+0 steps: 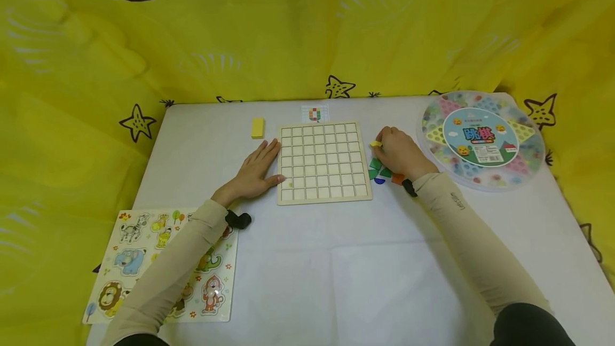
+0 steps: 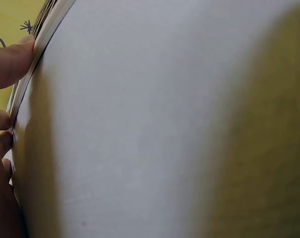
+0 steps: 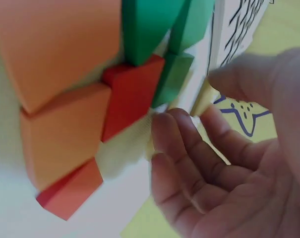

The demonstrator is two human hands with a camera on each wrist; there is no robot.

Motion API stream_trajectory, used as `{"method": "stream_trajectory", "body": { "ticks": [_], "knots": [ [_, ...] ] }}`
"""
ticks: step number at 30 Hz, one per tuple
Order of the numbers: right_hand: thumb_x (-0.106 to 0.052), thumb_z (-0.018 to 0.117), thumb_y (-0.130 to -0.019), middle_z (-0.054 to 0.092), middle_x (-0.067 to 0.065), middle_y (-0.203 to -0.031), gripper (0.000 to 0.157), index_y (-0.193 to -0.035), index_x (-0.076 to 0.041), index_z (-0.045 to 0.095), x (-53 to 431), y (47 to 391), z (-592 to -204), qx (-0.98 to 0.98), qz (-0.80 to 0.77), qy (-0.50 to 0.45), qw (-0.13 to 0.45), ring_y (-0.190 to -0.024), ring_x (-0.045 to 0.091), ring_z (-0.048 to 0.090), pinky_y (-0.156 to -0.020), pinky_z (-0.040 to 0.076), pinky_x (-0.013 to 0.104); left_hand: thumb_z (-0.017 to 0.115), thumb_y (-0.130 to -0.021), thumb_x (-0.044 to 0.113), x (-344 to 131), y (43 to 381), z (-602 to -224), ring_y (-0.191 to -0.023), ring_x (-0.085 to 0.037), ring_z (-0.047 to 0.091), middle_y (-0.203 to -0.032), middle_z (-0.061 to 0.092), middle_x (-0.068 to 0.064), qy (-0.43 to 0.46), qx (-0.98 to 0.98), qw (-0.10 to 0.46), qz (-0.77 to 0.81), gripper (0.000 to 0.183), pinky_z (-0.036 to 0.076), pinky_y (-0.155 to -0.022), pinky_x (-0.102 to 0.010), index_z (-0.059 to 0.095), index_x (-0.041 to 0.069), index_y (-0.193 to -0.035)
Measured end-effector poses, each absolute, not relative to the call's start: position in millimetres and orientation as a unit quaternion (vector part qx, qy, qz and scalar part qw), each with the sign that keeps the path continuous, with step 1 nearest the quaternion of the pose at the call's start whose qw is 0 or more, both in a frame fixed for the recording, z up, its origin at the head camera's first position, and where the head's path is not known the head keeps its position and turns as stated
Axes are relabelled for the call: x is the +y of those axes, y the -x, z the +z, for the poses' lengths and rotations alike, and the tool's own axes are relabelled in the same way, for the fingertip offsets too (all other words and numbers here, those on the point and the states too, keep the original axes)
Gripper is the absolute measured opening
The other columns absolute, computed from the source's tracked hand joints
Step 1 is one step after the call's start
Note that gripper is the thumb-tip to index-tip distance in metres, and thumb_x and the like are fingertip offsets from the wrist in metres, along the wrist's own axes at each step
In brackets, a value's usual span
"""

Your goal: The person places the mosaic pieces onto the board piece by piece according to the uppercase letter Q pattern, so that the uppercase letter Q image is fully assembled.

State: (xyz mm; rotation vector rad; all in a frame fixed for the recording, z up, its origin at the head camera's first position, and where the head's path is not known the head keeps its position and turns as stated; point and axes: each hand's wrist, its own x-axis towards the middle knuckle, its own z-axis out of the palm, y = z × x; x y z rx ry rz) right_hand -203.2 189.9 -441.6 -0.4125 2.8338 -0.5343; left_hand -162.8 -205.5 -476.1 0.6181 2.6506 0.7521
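A square wooden grid board (image 1: 324,162) lies flat on the white table. Along its left side rests my left hand (image 1: 254,172), fingers fairly straight, with fingertips and thumb at the rim. In the left wrist view the thumb (image 2: 13,62) is against the board's side. Right of the board, my right hand (image 1: 401,151) pinches a small yellow block (image 3: 204,99) between thumb and index finger. Beside and partly under that hand lie loose coloured blocks: several green blocks (image 1: 375,163), a blue one (image 1: 379,181), a red one (image 3: 135,94) and orange ones (image 3: 65,134).
A small pattern card (image 1: 314,114) sits behind the board, and a yellow rectangular block (image 1: 257,128) stands left of the card. At the right is a round Chinese checkers box (image 1: 480,138). An animal puzzle board (image 1: 129,292) lies front left, under the left forearm. Yellow cloth (image 1: 298,31) hangs behind.
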Motion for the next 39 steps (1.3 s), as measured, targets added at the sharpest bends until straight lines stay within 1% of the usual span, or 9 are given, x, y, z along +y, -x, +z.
{"method": "stream_trajectory", "body": {
  "ticks": [3,9,12,15,17,21,23,26,39],
  "knots": [
    [-0.015,0.055,-0.108,0.067,0.032,-0.116,0.034,-0.131,0.010,0.056,189.6,205.2,-441.3,0.963,-0.213,0.136,0.096,-0.094,0.039,0.065,-0.087,0.054,0.052,0.062,-0.107,0.038,-206.0,162.6,-477.0,-0.166,-0.033,-0.006,-0.180,0.002,-0.010,-0.214,0.927,0.159,0.262,0.090,0.002,-0.130,-0.062,0.008,0.007,-0.171],
    [-0.010,0.061,-0.106,0.068,0.031,-0.124,0.033,-0.134,0.009,0.060,190.9,210.8,-445.5,0.943,-0.290,0.139,0.085,-0.114,0.043,0.068,-0.099,0.055,0.055,0.063,-0.107,0.037,-206.8,162.2,-478.0,-0.166,-0.034,-0.006,-0.180,0.002,-0.011,-0.217,0.926,0.161,0.263,0.089,0.002,-0.130,-0.062,0.008,0.006,-0.171],
    [-0.007,0.062,-0.106,0.069,0.030,-0.122,0.032,-0.133,0.009,0.062,189.9,212.2,-447.9,0.933,-0.324,0.138,0.078,-0.113,0.042,0.068,-0.099,0.054,0.054,0.064,-0.106,0.035,-207.0,162.5,-478.2,-0.166,-0.035,-0.004,-0.180,0.003,-0.012,-0.218,0.926,0.156,0.266,0.089,0.003,-0.129,-0.064,0.010,0.005,-0.171],
    [-0.006,0.064,-0.105,0.071,0.028,-0.120,0.030,-0.132,0.007,0.066,187.8,213.7,-449.1,0.924,-0.353,0.132,0.062,-0.109,0.040,0.069,-0.097,0.055,0.053,0.069,-0.104,0.033,-206.7,163.4,-478.5,-0.163,-0.043,0.002,-0.178,0.009,-0.017,-0.214,0.929,0.140,0.268,0.089,0.008,-0.126,-0.069,0.016,0.005,-0.170],
    [-0.006,0.066,-0.104,0.072,0.027,-0.118,0.030,-0.131,0.006,0.068,185.7,214.6,-449.2,0.918,-0.371,0.131,0.048,-0.106,0.039,0.071,-0.095,0.056,0.053,0.074,-0.101,0.033,-205.9,163.8,-477.3,-0.157,-0.047,0.012,-0.172,0.018,-0.023,-0.204,0.933,0.125,0.269,0.089,0.015,-0.122,-0.069,0.023,0.006,-0.169],
    [-0.008,0.068,-0.104,0.074,0.025,-0.117,0.029,-0.130,0.003,0.071,179.4,218.2,-449.7,0.910,-0.392,0.134,0.032,-0.103,0.037,0.072,-0.091,0.058,0.047,0.081,-0.094,0.035,-204.6,164.7,-475.2,-0.127,-0.042,0.031,-0.144,0.039,-0.026,-0.178,0.939,0.108,0.272,0.091,0.028,-0.106,-0.056,0.032,0.011,-0.167],
    [-0.010,0.068,-0.104,0.075,0.023,-0.118,0.029,-0.130,0.002,0.072,175.3,220.5,-450.6,0.905,-0.400,0.138,0.035,-0.103,0.035,0.072,-0.088,0.057,0.039,0.083,-0.093,0.034,-204.8,165.2,-475.3,-0.113,-0.036,0.035,-0.129,0.045,-0.023,-0.172,0.939,0.109,0.277,0.092,0.028,-0.098,-0.048,0.034,0.012,-0.166],
    [-0.014,0.067,-0.106,0.075,0.022,-0.119,0.029,-0.130,0.001,0.072,168.0,223.7,-451.9,0.897,-0.414,0.146,0.045,-0.103,0.034,0.070,-0.083,0.051,0.029,0.085,-0.091,0.032,-206.1,165.6,-476.1,-0.102,-0.031,0.035,-0.117,0.049,-0.019,-0.171,0.935,0.109,0.289,0.093,0.026,-0.091,-0.041,0.034,0.012,-0.166],
    [-0.016,0.075,-0.100,0.077,0.016,-0.108,0.026,-0.125,-0.007,0.077,132.1,232.3,-450.3,0.871,-0.464,0.137,0.082,-0.096,0.027,0.071,-0.082,0.051,0.026,0.087,-0.089,0.032,-206.3,171.2,-479.0,-0.102,-0.030,0.036,-0.114,0.049,-0.015,-0.172,0.931,0.112,0.303,0.095,0.025,-0.091,-0.040,0.034,0.015,-0.166]
  ]
}}
